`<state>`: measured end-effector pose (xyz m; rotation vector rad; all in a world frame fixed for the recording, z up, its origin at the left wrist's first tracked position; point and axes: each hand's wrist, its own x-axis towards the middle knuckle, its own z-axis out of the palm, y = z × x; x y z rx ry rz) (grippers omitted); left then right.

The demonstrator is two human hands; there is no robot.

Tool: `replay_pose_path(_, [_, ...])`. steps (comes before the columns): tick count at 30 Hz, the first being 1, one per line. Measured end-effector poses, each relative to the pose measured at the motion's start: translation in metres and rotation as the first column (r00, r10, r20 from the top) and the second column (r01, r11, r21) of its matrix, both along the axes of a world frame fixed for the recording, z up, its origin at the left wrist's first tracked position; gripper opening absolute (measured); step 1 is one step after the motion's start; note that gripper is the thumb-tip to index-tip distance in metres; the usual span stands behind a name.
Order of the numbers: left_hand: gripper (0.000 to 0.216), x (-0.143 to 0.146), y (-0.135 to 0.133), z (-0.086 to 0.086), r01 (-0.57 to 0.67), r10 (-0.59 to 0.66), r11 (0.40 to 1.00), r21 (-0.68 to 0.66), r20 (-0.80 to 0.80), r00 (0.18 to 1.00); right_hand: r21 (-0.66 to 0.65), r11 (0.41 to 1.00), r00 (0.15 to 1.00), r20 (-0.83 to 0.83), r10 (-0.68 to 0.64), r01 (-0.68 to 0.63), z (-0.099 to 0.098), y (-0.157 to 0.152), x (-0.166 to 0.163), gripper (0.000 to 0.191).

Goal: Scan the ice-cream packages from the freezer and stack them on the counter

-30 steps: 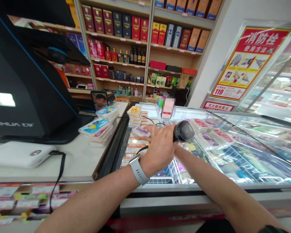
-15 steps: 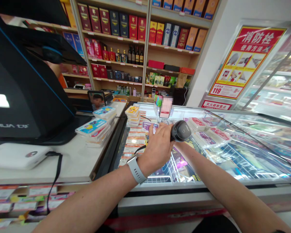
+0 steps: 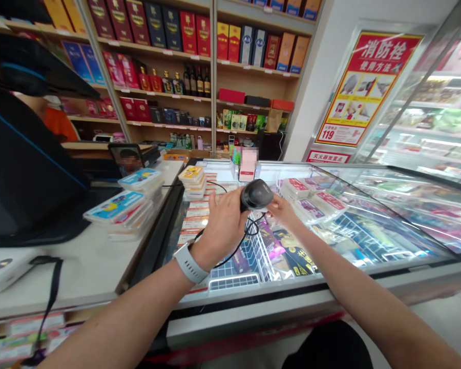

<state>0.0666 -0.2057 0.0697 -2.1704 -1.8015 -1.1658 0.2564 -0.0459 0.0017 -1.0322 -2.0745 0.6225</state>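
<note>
My left hand (image 3: 223, 221), with a pale watch strap at the wrist, is wrapped round a black barcode scanner (image 3: 256, 195) above the glass-topped freezer (image 3: 369, 210). The scanner's dark rounded head points right, toward my right hand. A black cable (image 3: 249, 234) loops below the scanner. My right hand (image 3: 284, 211) is just right of the scanner head, its fingers bent together; their tips are partly hidden behind the head, and anything in them cannot be made out. Beneath both hands lie wire baskets (image 3: 236, 281) and coloured packets (image 3: 271, 241) inside the freezer.
Flat plastic boxes (image 3: 117, 207) are stacked on the left counter (image 3: 96, 271), beside a large black terminal (image 3: 26, 169). More boxes (image 3: 192, 179) and packs (image 3: 311, 197) rest on the freezer. A phone (image 3: 248, 166) stands upright at its back. Shelves (image 3: 169, 51) hold boxed bottles.
The view has swung to the right. My right hand has come out from behind my left hand and the scanner and now shows at the right. More of the cable is visible below.
</note>
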Motion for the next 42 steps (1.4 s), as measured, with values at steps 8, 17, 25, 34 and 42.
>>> replay_pose_path(8, [0.045, -0.014, 0.013, -0.001, -0.080, 0.080, 0.997, -0.009, -0.018, 0.997, -0.042, 0.999, 1.000, 0.009, 0.012, -0.012, 0.006, 0.001, 0.005, 0.033])
replay_pose_path(17, [0.045, -0.016, 0.018, -0.005, -0.105, 0.103, 0.994, -0.038, -0.041, 0.994, 0.155, 0.988, 0.967, 0.252, -0.047, 0.008, 0.016, -0.002, 0.007, 0.029])
replay_pose_path(25, [0.046, -0.017, 0.019, -0.007, -0.115, 0.112, 0.992, -0.050, -0.046, 0.993, 0.213, 0.968, 0.970, 0.174, -0.169, 0.130, 0.017, 0.003, 0.008, 0.021])
replay_pose_path(34, [0.045, -0.019, 0.020, -0.007, -0.117, 0.115, 0.992, -0.048, -0.046, 0.992, -0.008, 0.982, 0.978, -0.082, -0.190, 0.190, 0.006, 0.008, 0.010, 0.012])
replay_pose_path(42, [0.045, -0.019, 0.020, -0.007, -0.118, 0.116, 0.992, -0.042, -0.041, 0.992, -0.214, 0.967, 0.929, -0.313, -0.199, 0.135, 0.005, 0.011, 0.005, 0.017])
